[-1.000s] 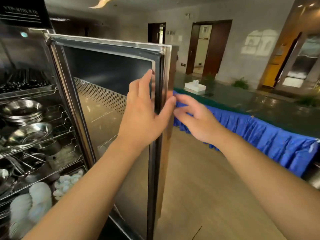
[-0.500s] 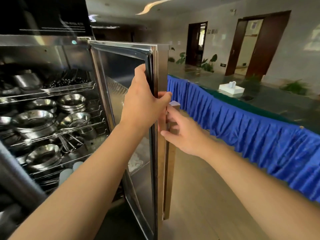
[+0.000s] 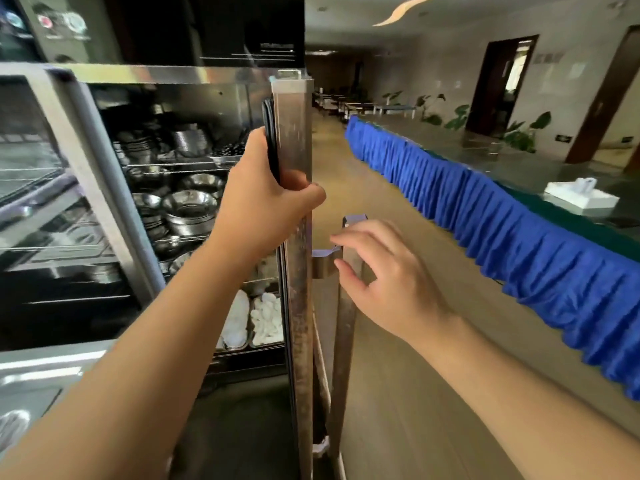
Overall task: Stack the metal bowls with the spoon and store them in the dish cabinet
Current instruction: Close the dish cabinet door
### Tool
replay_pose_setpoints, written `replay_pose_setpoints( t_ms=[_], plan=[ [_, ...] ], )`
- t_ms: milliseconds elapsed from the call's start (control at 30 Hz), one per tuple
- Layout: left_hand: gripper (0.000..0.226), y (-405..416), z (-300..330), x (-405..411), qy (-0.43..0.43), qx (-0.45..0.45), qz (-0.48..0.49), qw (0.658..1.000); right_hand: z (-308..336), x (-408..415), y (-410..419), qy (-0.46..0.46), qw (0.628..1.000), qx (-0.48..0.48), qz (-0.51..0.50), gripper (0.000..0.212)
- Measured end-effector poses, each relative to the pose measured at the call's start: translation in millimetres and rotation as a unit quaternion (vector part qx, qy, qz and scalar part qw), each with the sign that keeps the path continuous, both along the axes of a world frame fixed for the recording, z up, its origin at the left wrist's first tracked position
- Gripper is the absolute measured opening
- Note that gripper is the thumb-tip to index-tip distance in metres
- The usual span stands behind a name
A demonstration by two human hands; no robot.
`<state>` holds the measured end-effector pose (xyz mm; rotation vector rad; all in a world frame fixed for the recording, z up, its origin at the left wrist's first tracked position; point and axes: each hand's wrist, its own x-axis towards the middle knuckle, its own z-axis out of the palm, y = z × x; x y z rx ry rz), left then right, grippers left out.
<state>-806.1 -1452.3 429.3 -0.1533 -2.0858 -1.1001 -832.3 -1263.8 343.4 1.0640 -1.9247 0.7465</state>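
Risk lies mainly at the door edge, seen end-on down the centre of the frame: if the door were swung shut as it is now gripped, the fingers wrapped over its edge could be pinched against the cabinet frame, since the black gasket lies right under them. A slip is also possible, because the steel is smooth and only one hand has a firm hold.

The left hand is closed around the door edge at mid-height, the thumb pressed across the outer metal face and the other fingers curled out of sight behind the gasket side. The right hand is seen right of centre, its fingers loosely spread and slightly bent, the fingertips resting at the upper bracket of the vertical bar handle; nothing is clasped by it, and whether real contact is made cannot be told.

The metal bowls are seen left of centre, nested in stacks on the wire racks inside the open dish cabinet, with more steelware on the shelf above. A spoon cannot be made out among them. Storage appears done, so closing is judged to be the step in hand.
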Motion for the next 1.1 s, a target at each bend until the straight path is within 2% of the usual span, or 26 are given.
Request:
replay_pose_setpoints(
  t_ms=[67, 233, 400, 500, 633, 733, 867, 967, 1100],
  plan=[
    [0.036, -27.9, 1.7, 7.8, 0.001, 0.003, 0.025, 1.0, -4.5, 0.3, -21.3, -0.008, 1.0, -0.023, 0.006, 0.03],
    [0.032, -77.0, 3.8, 18.6, -0.01, -0.009, 0.049, 0.999, -15.5, 1.6, -64.3, -0.108, 0.992, -0.046, 0.039, 0.055],
    [0.032, -128.6, 3.4, 25.4, -0.017, -0.004, 0.07, 0.997, -24.2, -0.3, -121.6, -0.166, 0.978, -0.094, 0.079, 0.073],
    [0.029, -159.5, 2.4, 27.2, -0.021, 0.005, 0.069, 0.997, -31.6, -3.6, -155.5, -0.243, 0.962, -0.093, 0.081, 0.079],
    [0.024, -203.4, 0.9, 23.0, -0.021, 0.02, 0.075, 0.997, -47.0, -11.1, -210.5, -0.402, 0.905, -0.085, 0.111, 0.066],
    [0.023, -244.0, -0.4, 17.7, -0.013, 0.018, 0.085, 0.996, -56.6, -25.1, -261.8, -0.487, 0.862, -0.061, 0.131, 0.036],
    [0.022, -278.3, -1.1, 8.5, -0.015, 0.019, 0.096, 0.995, -62.5, -43.2, -304.5, -0.542, 0.812, -0.059, 0.208, 0.041],
    [0.021, -314.5, -4.7, -3.8, -0.018, 0.016, 0.104, 0.994, -64.7, -56.6, -342.5, -0.554, 0.795, -0.035, 0.243, 0.034],
    [0.019, -361.3, -8.5, -24.7, -0.004, 0.007, 0.116, 0.993, -66.8, -72.0, -393.9, -0.574, 0.783, -0.04, 0.234, 0.031]
  ],
)
